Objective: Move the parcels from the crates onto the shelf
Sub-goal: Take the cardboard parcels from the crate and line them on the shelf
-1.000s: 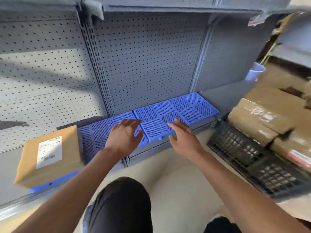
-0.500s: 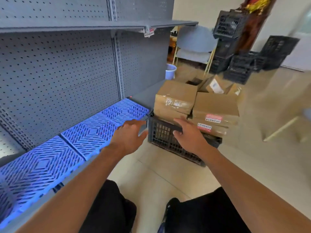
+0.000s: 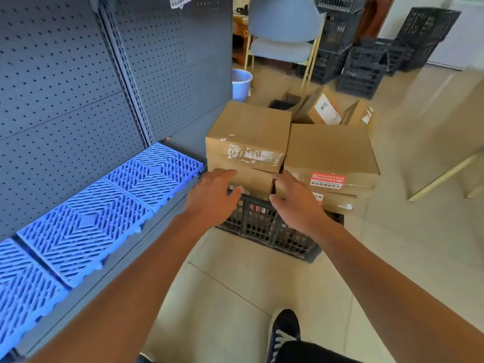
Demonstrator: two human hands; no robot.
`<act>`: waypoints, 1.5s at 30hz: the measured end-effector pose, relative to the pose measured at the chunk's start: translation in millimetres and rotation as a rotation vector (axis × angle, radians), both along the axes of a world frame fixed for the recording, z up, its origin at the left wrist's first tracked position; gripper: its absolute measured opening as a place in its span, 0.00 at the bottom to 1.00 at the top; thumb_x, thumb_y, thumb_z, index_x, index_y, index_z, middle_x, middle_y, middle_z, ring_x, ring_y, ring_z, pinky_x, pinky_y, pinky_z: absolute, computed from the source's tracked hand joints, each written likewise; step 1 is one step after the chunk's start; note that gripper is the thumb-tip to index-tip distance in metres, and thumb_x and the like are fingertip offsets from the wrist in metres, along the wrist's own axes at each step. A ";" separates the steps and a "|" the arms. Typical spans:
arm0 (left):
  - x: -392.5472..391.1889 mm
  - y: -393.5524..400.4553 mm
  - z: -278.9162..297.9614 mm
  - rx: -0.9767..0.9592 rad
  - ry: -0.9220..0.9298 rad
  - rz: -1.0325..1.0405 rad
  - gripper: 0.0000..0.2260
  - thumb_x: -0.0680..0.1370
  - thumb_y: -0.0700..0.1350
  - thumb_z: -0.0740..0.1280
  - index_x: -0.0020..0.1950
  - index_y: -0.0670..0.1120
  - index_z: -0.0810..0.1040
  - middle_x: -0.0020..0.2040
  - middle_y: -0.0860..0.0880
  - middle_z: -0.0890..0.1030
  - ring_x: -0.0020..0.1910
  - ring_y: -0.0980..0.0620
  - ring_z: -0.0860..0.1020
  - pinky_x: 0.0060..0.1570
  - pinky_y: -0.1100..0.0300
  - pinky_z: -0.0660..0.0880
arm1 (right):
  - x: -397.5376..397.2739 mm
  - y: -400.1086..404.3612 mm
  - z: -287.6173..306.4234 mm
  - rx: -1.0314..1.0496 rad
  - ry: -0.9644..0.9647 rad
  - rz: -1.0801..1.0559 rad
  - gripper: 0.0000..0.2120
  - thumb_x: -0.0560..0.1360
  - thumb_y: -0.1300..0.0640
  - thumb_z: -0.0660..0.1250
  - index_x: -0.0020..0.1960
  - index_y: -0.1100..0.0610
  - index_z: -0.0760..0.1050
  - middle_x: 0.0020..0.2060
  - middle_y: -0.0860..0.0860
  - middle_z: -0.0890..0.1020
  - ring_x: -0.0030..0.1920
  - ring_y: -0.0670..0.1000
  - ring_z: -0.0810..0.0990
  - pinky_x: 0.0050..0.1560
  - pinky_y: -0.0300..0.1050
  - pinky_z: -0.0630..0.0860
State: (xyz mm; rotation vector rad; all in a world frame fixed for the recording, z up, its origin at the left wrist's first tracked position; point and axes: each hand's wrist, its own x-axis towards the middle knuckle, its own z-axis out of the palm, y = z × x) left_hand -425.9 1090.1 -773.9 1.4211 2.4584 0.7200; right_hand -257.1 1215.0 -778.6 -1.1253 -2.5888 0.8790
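Both hands, since the earlier frame, advanced to the crate [image 3: 264,229]: left hand [image 3: 212,197] and right hand [image 3: 296,203] apart, empty; risk: stacked parcels [image 3: 248,132] topple if lower one is dragged out.

At upper centre I see a grey-blue chair [image 3: 281,27], and a pale blue basket [image 3: 241,85] on the floor just left of it. A dark sneaker [image 3: 284,330] sits at the bottom; a pale wooden leg [image 3: 445,176] slants at right.

Pale tiled floor [image 3: 235,279], grey-blue chair [image 3: 284,30] (thin yellow legs), lavender plastic bin [image 3: 241,85], daylight
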 end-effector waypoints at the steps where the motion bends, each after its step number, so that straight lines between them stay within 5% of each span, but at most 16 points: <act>1: -9.1 10.3 -7.0 -0.007 0.011 0.000 0.23 0.82 0.55 0.63 0.77 0.52 0.69 0.74 0.50 0.71 0.73 0.47 0.67 0.68 0.42 0.71 | -8.4 9.8 -4.3 -0.005 0.012 0.001 0.25 0.83 0.56 0.62 0.79 0.50 0.62 0.79 0.53 0.62 0.31 0.44 0.78 0.31 0.35 0.71; 6: -51.3 49.9 -34.4 0.018 0.015 0.040 0.25 0.83 0.54 0.63 0.79 0.55 0.64 0.79 0.53 0.63 0.78 0.49 0.60 0.72 0.46 0.66 | -40.1 53.2 -19.6 0.099 0.035 -0.012 0.26 0.83 0.55 0.63 0.79 0.49 0.62 0.81 0.51 0.60 0.67 0.60 0.76 0.68 0.51 0.73; 10: -77.9 78.3 -43.0 0.082 -0.019 0.093 0.27 0.82 0.54 0.63 0.80 0.55 0.61 0.81 0.50 0.60 0.79 0.47 0.56 0.74 0.43 0.62 | -56.9 72.1 -25.5 0.166 0.015 -0.025 0.26 0.83 0.56 0.63 0.79 0.48 0.63 0.81 0.50 0.57 0.80 0.57 0.57 0.78 0.55 0.61; 17: -112.8 121.5 -47.4 0.207 -0.189 0.242 0.31 0.81 0.55 0.65 0.81 0.52 0.58 0.80 0.46 0.61 0.78 0.41 0.59 0.73 0.39 0.64 | -82.8 99.5 -30.4 0.235 -0.056 -0.097 0.26 0.82 0.54 0.64 0.78 0.46 0.63 0.82 0.54 0.52 0.81 0.60 0.55 0.79 0.59 0.52; 20: -121.8 137.8 -44.2 0.251 -0.438 0.353 0.32 0.81 0.55 0.66 0.82 0.53 0.57 0.77 0.46 0.67 0.75 0.43 0.66 0.71 0.44 0.67 | -90.9 108.6 -34.2 0.230 -0.060 -0.095 0.27 0.82 0.51 0.65 0.78 0.45 0.62 0.82 0.54 0.50 0.81 0.61 0.55 0.79 0.60 0.54; 26: -129.1 158.6 -46.5 0.255 -0.582 0.464 0.32 0.82 0.52 0.65 0.83 0.50 0.54 0.67 0.51 0.73 0.62 0.47 0.75 0.53 0.57 0.67 | -101.9 120.7 -41.4 0.217 -0.084 -0.114 0.27 0.83 0.49 0.62 0.80 0.47 0.59 0.83 0.54 0.50 0.81 0.62 0.52 0.80 0.59 0.52; 30: -128.1 159.5 -46.5 0.297 -0.593 0.506 0.24 0.82 0.48 0.66 0.76 0.48 0.65 0.60 0.51 0.78 0.43 0.55 0.74 0.39 0.61 0.68 | -104.0 117.6 -41.4 0.198 -0.050 -0.112 0.26 0.83 0.49 0.62 0.79 0.48 0.61 0.82 0.52 0.54 0.81 0.64 0.51 0.80 0.59 0.49; 34: -126.4 144.7 -45.7 0.403 -0.607 0.565 0.21 0.81 0.50 0.66 0.73 0.48 0.71 0.56 0.51 0.81 0.52 0.48 0.79 0.48 0.57 0.70 | -102.9 114.0 -37.8 0.227 0.040 -0.066 0.23 0.82 0.50 0.63 0.76 0.52 0.67 0.80 0.52 0.61 0.80 0.62 0.56 0.81 0.59 0.48; 36: -122.3 130.6 -41.6 0.461 -0.626 0.595 0.18 0.82 0.49 0.65 0.72 0.48 0.72 0.49 0.55 0.79 0.47 0.53 0.79 0.47 0.56 0.71 | -102.4 109.1 -32.5 0.218 0.090 -0.056 0.23 0.82 0.51 0.64 0.76 0.52 0.68 0.79 0.51 0.62 0.80 0.62 0.54 0.81 0.61 0.49; 45: -105.1 30.0 -16.4 0.639 -0.658 0.687 0.10 0.83 0.50 0.64 0.64 0.51 0.75 0.52 0.51 0.81 0.45 0.50 0.78 0.41 0.58 0.72 | -101.7 33.9 -4.8 0.233 0.290 -0.048 0.21 0.83 0.54 0.65 0.75 0.53 0.71 0.77 0.47 0.68 0.80 0.60 0.54 0.78 0.57 0.50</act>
